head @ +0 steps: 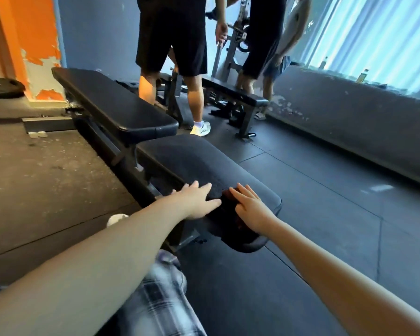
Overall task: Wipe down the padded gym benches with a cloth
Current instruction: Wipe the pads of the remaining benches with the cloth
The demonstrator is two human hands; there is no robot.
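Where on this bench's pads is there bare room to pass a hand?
Free: the long back pad, bare end to end, and the far half of the seat pad, up to the back pad. Crowded: the seat pad's near end, where left hand, cloth and right hand lie together.

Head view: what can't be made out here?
Head view only:
- Cloth: dark against the seat pad and partly under the right hand; outline unclear.
- Left hand: motion-blurred; contact with the seat pad uncertain.
- Bystanders: cut off above the waist by the top edge.
- Bottle: too small; label unreadable.
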